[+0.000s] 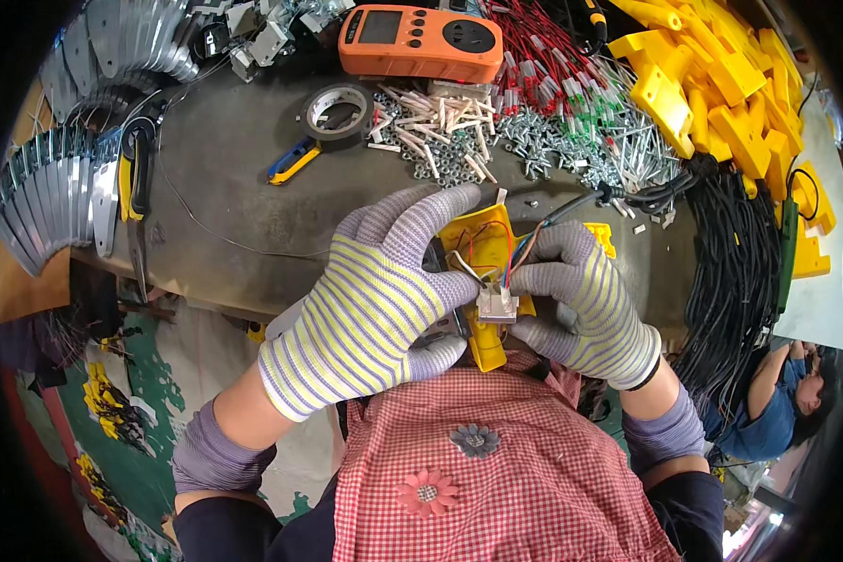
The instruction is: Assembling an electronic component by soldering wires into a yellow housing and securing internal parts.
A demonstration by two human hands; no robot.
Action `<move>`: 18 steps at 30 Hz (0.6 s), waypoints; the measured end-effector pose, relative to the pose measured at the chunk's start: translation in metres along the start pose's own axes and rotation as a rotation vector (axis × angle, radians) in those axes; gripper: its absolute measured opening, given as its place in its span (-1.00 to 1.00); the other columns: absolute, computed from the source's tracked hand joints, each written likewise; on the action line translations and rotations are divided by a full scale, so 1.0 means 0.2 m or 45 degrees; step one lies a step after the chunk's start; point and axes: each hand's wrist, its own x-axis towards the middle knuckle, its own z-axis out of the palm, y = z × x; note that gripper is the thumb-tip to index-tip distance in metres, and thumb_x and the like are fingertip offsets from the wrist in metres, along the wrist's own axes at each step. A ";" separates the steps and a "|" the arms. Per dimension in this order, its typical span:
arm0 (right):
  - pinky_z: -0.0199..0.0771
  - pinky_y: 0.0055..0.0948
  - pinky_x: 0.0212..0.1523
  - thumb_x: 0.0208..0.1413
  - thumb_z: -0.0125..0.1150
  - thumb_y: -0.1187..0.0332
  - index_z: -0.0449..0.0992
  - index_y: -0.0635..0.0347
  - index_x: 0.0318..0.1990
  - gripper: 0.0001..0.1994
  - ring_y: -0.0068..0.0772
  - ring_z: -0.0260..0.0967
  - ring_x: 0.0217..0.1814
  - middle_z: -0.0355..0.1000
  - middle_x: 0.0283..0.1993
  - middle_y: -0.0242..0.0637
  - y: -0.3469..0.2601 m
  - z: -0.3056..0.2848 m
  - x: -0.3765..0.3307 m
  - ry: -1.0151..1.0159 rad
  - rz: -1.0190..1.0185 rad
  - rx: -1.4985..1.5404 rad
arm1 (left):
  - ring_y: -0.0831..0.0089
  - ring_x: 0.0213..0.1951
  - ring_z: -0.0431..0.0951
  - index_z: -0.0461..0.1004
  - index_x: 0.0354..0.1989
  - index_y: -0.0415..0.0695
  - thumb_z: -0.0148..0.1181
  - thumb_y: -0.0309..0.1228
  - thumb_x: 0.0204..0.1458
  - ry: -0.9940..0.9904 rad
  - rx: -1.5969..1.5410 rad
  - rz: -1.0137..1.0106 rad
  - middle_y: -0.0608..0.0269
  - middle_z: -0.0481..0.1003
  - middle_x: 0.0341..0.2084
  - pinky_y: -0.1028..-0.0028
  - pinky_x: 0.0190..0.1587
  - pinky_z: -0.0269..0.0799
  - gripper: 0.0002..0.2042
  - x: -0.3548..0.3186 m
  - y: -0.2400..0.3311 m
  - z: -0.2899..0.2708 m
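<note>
Close in front of me, a yellow plastic housing (488, 347) sits between my gloved hands, with a small silver-white block (498, 308) on it. Thin red, blue, brown and white wires (510, 265) run into the block from a dark cable (579, 203). My left hand (370, 290) curls around the housing's left side, one fingertip against a white wire end and the thumb lower down by a dark part. With bent fingers, my right hand (581, 300) pinches the wires just above the block, its thumb beside the block. The fingers partly hide the housing.
An orange meter (421, 44) stands behind black tape (336, 114), a utility knife (294, 161) and piled screws (571, 140). Pliers (136, 169) and metal plates (56, 192) lie left; yellow housings (731, 75) and black cables (735, 253) right. Another person (768, 403) is at lower right.
</note>
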 end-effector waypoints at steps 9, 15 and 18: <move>0.37 -0.09 -0.14 -0.16 0.36 0.42 0.48 0.27 0.13 -0.42 0.03 0.40 -0.19 0.45 -0.22 -0.14 0.02 0.02 0.00 -0.033 -0.020 -0.113 | -0.12 0.19 0.35 0.61 -0.17 -0.07 0.46 -0.18 -0.41 -0.001 -0.058 -0.077 -0.09 0.31 0.22 0.01 0.25 0.29 -0.49 0.00 -0.01 0.02; 0.38 -0.08 -0.12 -0.13 0.43 0.41 0.47 0.27 0.03 -0.51 0.02 0.40 -0.20 0.46 -0.23 -0.17 0.01 0.05 -0.03 0.049 0.178 0.095 | -0.12 0.19 0.37 0.63 -0.20 -0.07 0.46 -0.16 -0.41 0.020 -0.188 -0.070 -0.08 0.31 0.22 0.06 0.24 0.32 -0.51 0.01 -0.03 0.03; 0.40 -0.11 -0.12 -0.13 0.47 0.40 0.49 0.22 -0.08 -0.59 -0.01 0.41 -0.19 0.46 -0.22 -0.19 0.02 0.06 -0.04 0.130 0.156 0.138 | -0.14 0.23 0.33 0.64 -0.13 -0.05 0.47 -0.12 -0.40 -0.090 -0.090 -0.052 -0.04 0.22 0.32 0.02 0.28 0.29 -0.46 0.02 -0.03 0.04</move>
